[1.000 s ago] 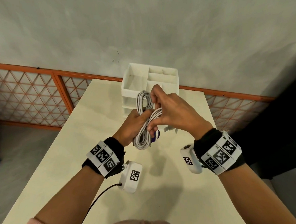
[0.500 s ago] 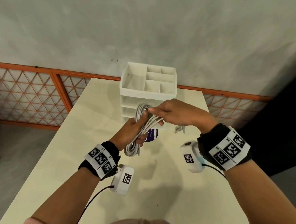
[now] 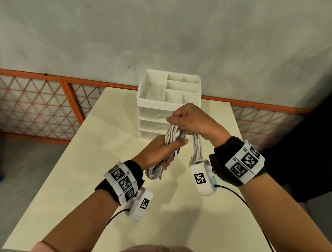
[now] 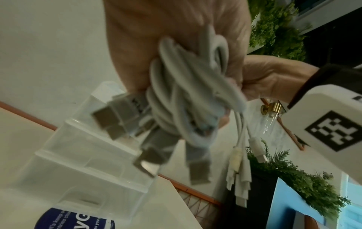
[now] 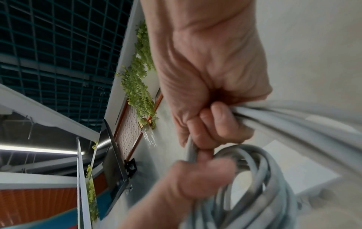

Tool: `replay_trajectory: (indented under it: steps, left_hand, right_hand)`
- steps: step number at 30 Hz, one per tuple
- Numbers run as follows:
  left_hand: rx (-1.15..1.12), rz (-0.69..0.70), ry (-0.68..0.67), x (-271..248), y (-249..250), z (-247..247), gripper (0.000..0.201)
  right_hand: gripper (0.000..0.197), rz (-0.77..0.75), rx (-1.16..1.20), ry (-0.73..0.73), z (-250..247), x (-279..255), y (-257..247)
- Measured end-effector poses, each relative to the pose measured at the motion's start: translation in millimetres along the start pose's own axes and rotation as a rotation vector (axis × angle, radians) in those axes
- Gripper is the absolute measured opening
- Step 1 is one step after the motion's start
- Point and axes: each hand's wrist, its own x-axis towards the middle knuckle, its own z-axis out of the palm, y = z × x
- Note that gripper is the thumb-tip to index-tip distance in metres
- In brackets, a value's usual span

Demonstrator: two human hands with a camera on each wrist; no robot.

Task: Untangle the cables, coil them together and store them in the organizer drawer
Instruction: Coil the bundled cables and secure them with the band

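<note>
A coiled bundle of white-grey cables (image 3: 172, 135) hangs in the air above the table, in front of the white drawer organizer (image 3: 170, 104). My left hand (image 3: 159, 153) grips the middle of the coil (image 4: 176, 86). My right hand (image 3: 190, 120) grips the top of the coil and a run of strands (image 5: 293, 120) that hangs down toward my right wrist (image 3: 196, 149). Several plug ends (image 4: 149, 159) dangle below the coil in the left wrist view. The organizer's drawers look closed.
The cream table (image 3: 86, 180) reaches from me to the organizer at its far edge. A round purple-labelled thing (image 4: 74, 218) lies on the table under the coil. An orange lattice railing (image 3: 32, 113) and a grey wall stand behind.
My right hand has pulled the loose cable ends over the top of the coil and down on its right side. The left hand kept its grip and lifted the coil a little.
</note>
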Motion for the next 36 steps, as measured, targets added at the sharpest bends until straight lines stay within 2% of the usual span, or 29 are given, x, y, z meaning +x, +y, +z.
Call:
replay_trajectory:
  steps: [3, 5, 8, 10, 13, 19, 23, 25, 29, 32, 36]
  left_hand:
    - [0.032, -0.017, -0.014, 2.3, -5.0, -1.2, 0.037]
    - [-0.037, 0.008, -0.015, 1.9, -7.9, -2.7, 0.033]
    - [-0.163, 0.061, 0.082, 1.9, -11.6, -11.1, 0.035]
    - [-0.196, 0.065, 0.119, 3.6, -11.3, -17.6, 0.035]
    - [-0.225, 0.105, 0.16, 7.9, -4.6, -20.5, 0.036]
    - [-0.167, 0.185, 0.288, 15.9, 5.3, -14.4, 0.043]
    - [-0.091, 0.201, 0.265, 16.1, 3.1, -15.0, 0.044]
    - [-0.091, 0.194, 0.262, 16.1, -1.0, -16.7, 0.039]
    - [-0.094, 0.202, 0.279, 19.2, -6.8, -22.2, 0.031]
    - [-0.085, 0.199, 0.251, 21.2, -9.1, -22.7, 0.026]
    - [-0.078, 0.147, 0.235, 22.9, -11.1, -25.2, 0.032]
  right_hand:
    - [0.033, -0.049, -0.06, 0.09, -1.8, 1.9, -1.1]
    - [0.035, -0.057, -0.084, 0.192, -6.8, 3.9, 3.4]
    - [0.045, -0.019, 0.009, 0.299, -16.0, 5.5, 24.7]
    - [0.04, -0.029, 0.168, 0.247, -12.3, -0.3, 35.8]
    - [0.028, -0.085, 0.24, 0.187, 10.6, -11.4, 38.9]
    - [0.021, -0.077, 0.273, 0.406, 54.4, -14.0, 26.4]
    - [0.023, -0.092, 0.201, 0.429, 58.5, -15.4, 25.6]
    - [0.021, -0.075, 0.154, 0.38, 55.4, -12.6, 29.6]
    - [0.005, -0.051, 0.204, 0.29, 49.7, -10.0, 28.8]
    - [0.016, -0.037, 0.235, 0.351, 50.8, -7.7, 29.3]
    - [0.018, -0.001, 0.277, 0.389, 53.9, -8.6, 27.4]
